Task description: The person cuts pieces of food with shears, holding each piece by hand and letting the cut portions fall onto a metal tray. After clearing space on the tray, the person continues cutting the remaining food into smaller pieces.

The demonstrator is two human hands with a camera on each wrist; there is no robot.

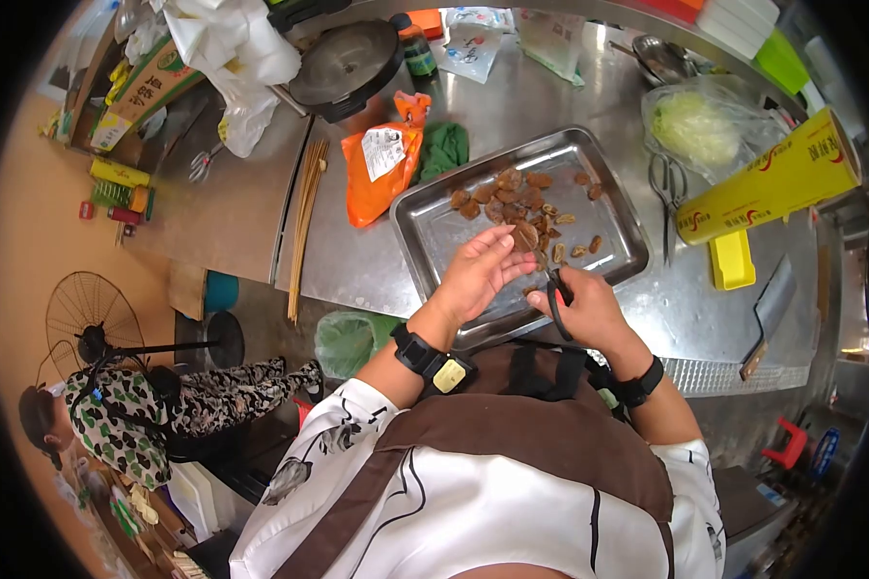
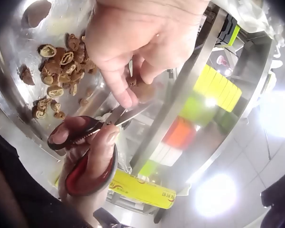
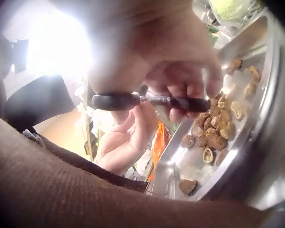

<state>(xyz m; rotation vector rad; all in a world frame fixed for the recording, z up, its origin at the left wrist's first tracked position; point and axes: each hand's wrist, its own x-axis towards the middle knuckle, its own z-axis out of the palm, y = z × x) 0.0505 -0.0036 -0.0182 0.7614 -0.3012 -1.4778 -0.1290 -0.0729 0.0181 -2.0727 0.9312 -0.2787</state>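
Note:
My left hand (image 1: 478, 273) pinches a thin, flat brown piece of food (image 1: 524, 236) over a metal tray (image 1: 433, 227). In my right hand (image 1: 594, 309) is a pair of scissors (image 1: 554, 297), its black, red-lined handle loops (image 2: 115, 173) around the thumb and fingers. The scissor blades (image 2: 128, 114) point at the pinched piece, close to the left fingertips. Below the hands, brown pieces (image 1: 508, 200) lie heaped in the tray; several are small, hollow cut rings (image 2: 66, 58). The right wrist view shows the scissors mostly edge-on, and the right hand hides part of them.
An orange bag (image 1: 381, 179) and wooden skewers (image 1: 306, 232) lie left of the tray. A lidded pot (image 1: 348, 69) stands behind. To the right are other scissors (image 1: 665, 198), bagged cabbage (image 1: 695, 125), a yellow film roll (image 1: 772, 183) and a cleaver (image 1: 772, 299). Another person (image 1: 121, 415) is at left.

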